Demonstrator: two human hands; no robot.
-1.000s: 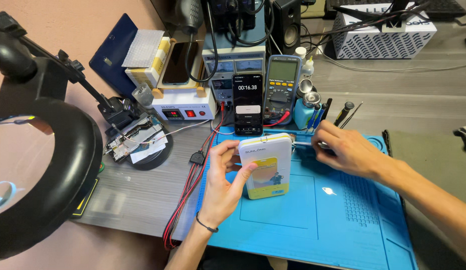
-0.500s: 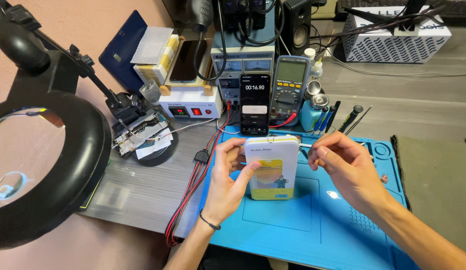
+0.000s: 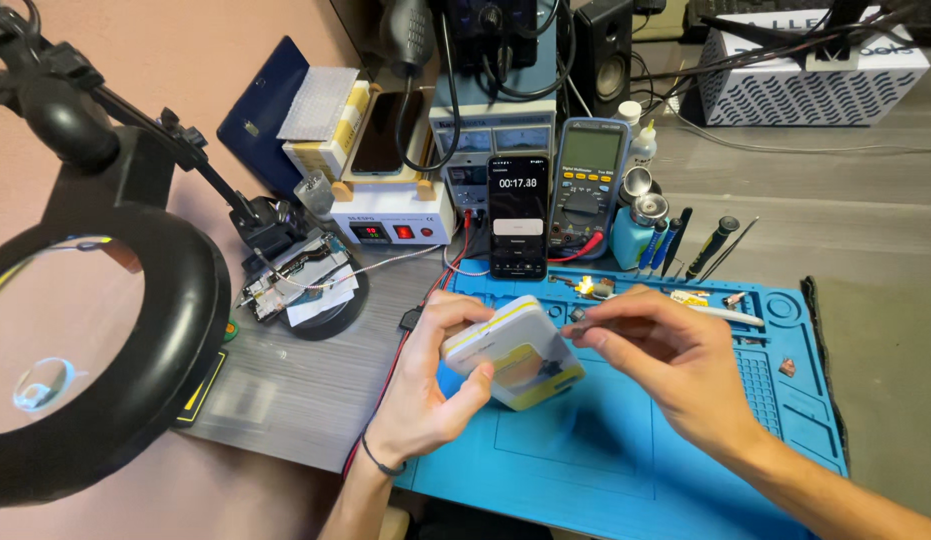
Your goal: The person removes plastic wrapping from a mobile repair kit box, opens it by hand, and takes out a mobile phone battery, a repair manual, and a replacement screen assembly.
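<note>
In the head view, at centre frame, the left hand (image 3: 425, 395) is clamped around a small white-and-yellow box (image 3: 513, 352), tilted above the blue work mat (image 3: 625, 450). The right hand (image 3: 675, 360) pinches a thin tool (image 3: 577, 322) against the box's upper right edge. The box looks closed yet, so opening seems barely begun.

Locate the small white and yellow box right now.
Head view, centre: the white and yellow box is tilted above the blue mat, gripped by the left hand, right hand at its upper edge, just below the phone.
</note>
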